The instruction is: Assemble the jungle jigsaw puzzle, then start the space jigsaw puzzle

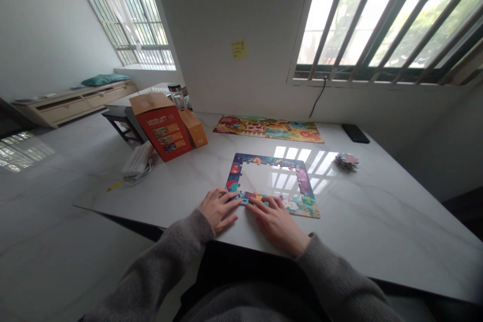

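A puzzle frame [308, 188] of joined border pieces lies on the white marbled table [362, 231], its middle showing bare tabletop. My left hand [219, 210] rests at the frame's lower left corner, fingers spread and lying flat. Along the bottom edge, my right hand [277, 221] lies with its fingertips on the pieces, fingers extended and slightly bent. Neither hand appears to hold anything. To the right of the frame is a small pile of loose puzzle pieces [346, 162].
A long colourful puzzle strip [267, 128] lies by the wall. An open red box [164, 133] stands at the left, beside a white power strip [138, 161] with its cord. A black phone [355, 133] lies at the back right.
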A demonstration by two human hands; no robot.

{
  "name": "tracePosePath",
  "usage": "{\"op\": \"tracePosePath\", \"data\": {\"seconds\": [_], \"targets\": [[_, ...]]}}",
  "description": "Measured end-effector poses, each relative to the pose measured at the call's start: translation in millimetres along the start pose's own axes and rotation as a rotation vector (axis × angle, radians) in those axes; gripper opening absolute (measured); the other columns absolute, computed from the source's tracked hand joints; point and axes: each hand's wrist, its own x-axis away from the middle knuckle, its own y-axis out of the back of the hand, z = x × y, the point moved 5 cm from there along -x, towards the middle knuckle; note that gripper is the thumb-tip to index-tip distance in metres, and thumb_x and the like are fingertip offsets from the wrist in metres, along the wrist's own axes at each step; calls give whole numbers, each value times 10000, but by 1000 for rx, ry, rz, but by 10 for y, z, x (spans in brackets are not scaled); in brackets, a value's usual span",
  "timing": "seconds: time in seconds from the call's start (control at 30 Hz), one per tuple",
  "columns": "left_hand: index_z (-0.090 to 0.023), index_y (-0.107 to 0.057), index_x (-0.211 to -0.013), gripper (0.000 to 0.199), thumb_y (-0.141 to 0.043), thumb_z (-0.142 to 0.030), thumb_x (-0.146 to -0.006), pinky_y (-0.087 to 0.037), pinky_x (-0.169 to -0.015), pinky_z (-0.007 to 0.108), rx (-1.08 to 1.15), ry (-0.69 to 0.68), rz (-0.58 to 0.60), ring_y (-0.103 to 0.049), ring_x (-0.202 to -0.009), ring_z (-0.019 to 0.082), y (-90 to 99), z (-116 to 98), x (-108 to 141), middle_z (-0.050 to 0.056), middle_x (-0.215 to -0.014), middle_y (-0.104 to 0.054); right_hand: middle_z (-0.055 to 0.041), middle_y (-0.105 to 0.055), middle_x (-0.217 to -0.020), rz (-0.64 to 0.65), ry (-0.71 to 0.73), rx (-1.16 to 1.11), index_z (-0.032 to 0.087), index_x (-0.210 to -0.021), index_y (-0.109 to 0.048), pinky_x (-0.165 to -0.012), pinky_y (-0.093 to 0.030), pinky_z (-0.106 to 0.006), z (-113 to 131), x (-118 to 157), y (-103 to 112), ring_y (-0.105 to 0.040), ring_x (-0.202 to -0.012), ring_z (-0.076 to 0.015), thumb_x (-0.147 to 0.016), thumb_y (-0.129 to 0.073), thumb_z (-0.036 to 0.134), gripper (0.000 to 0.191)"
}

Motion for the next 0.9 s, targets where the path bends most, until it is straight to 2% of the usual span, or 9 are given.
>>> {"op": "tracePosePath", "data": {"seconds": [0.1, 0.2, 0.3, 0.47, 0.57, 0.67, 0.73, 0.9], "targets": [[-247, -490, -1442, 517, -507, -412, -952, -380, -1061, 481, 90, 32, -67, -479, -1242, 298, -15, 179, -112, 113, -1406, -540, -28, -522, -1490, -8, -12, -20, 263, -1400, -520, -1002, -371, -466, 1, -4, 6, -472, -1194, -287, -980, -481, 185, 429], [-176, -446, -1477, 574, -490, -414, -956, -337, -1142, 481, 98, 55, -109, -364, -1398, 314, -81, 332, -275, 154, -1535, -395, -26, -527, -1484, -9, -19, -38, 271, -1388, -528, -1003, -374, -467, -11, -4, 5, -477, -1198, -287, -986, -487, 203, 410], [-153, -404, -1506, 631, -466, -467, -961, -279, -1196, 446, 32, 27, -38, -279, -1472, 296, -212, 324, -397, 142, -1606, -306, -32, -538, -1472, -8, -31, -61, 271, -1365, -543, -1011, -375, -468, -34, 6, -3, -479, -1208, -289, -972, -514, 203, 400], [-175, -390, -1516, 635, -394, -521, -984, -184, -1224, 440, -96, 13, 78, -286, -1487, 251, -382, 211, -409, 105, -1608, -340, -37, -562, -1439, -24, -50, -99, 270, -1322, -565, -1027, -378, -459, -64, 32, -7, -483, -1215, -278, -956, -525, 176, 380], [-156, -344, -1539, 676, -365, -539, -983, -174, -1222, 430, -137, 54, 63, -252, -1504, 248, -393, 289, -421, 112, -1629, -288, -37, -563, -1432, -33, -58, -117, 268, -1311, -567, -1020, -388, -457, -75, 41, 1, -486, -1205, -276, -957, -521, 175, 368], [-122, -294, -1558, 695, -334, -520, -990, -174, -1219, 434, -168, 177, 39, -232, -1512, 252, -359, 463, -470, 127, -1635, -261, -45, -565, -1424, -37, -55, -125, 258, -1286, -579, -1015, -398, -452, -83, 44, 6, -484, -1205, -275, -950, -530, 173, 351], [-118, -291, -1558, 694, -341, -509, -986, -170, -1221, 437, -180, 244, 66, -251, -1507, 251, -356, 544, -499, 126, -1628, -277, -56, -570, -1414, -40, -50, -122, 255, -1274, -587, -1013, -404, -454, -82, 43, 2, -487, -1204, -274, -936, -544, 165, 353], [-131, -314, -1548, 708, -398, -510, -956, -158, -1227, 443, -193, 286, 103, -280, -1497, 257, -371, 548, -518, 120, -1622, -296, -74, -597, -1367, -60, -35, -141, 254, -1251, -607, -997, -428, -469, -72, 30, 1, -507, -1182, -276, -926, -551, 152, 345]]}}
